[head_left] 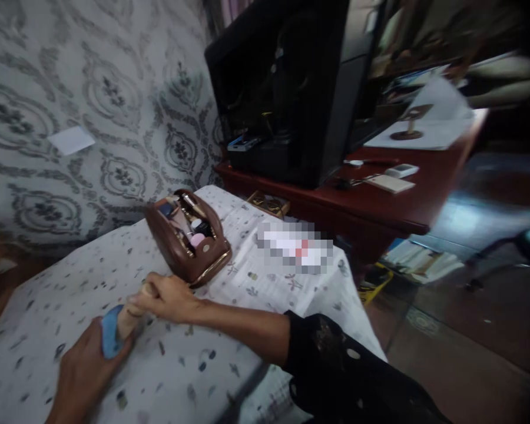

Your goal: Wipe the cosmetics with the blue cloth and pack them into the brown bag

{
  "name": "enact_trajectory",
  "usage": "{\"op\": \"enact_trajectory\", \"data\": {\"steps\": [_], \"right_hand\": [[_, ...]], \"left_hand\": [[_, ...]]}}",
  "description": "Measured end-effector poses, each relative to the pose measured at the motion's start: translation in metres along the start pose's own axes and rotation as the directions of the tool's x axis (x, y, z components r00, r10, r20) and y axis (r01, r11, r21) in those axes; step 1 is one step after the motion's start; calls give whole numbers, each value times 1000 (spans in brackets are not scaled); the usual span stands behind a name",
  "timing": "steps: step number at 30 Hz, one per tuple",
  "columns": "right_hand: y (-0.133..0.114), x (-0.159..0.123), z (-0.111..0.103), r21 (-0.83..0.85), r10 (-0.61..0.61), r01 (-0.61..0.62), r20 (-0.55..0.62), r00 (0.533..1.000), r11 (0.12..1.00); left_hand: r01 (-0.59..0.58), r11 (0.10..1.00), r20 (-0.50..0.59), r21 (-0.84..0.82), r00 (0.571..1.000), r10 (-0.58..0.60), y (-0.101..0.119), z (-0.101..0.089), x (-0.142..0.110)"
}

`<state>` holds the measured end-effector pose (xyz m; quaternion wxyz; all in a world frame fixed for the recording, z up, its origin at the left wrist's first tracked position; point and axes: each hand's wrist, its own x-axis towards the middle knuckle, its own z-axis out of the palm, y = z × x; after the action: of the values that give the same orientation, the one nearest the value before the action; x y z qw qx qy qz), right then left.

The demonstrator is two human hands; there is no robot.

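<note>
Over the patterned white cloth, both my hands meet at one beige, tube-like item [125,321]. My left hand [85,362] wraps round a soft-looking light blue piece [111,333], which lies against the lower end of the beige item; I cannot tell whether it is a sponge or a cloth. The fingers of my right hand [170,299] are closed on the upper end of the beige item. Just beyond my right hand stands a brown makeup bag [176,253], unzipped, with a pink round item [197,239], a white-topped jar [198,225] and brushes inside.
A blurred-out white and red object [295,247] lies on the cloth [221,347] to the right. Behind it, a reddish-brown desk [388,203] carries a large black television [282,100]. A small wooden box [269,204] sits between cloth and desk. Patterned wallpaper [115,94] rises at left.
</note>
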<state>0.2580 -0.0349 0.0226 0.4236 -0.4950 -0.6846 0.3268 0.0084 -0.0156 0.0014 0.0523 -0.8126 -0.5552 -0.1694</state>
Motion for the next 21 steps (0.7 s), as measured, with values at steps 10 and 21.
{"op": "enact_trajectory", "data": {"steps": [10, 21], "right_hand": [[18, 10, 14, 448, -63, -14, 156, 986, 894], [19, 12, 17, 564, 4, -67, 113, 994, 823]], "left_hand": [[27, 988, 71, -154, 997, -16, 23, -21, -2], [-57, 992, 65, -112, 996, 64, 14, -24, -3]]}}
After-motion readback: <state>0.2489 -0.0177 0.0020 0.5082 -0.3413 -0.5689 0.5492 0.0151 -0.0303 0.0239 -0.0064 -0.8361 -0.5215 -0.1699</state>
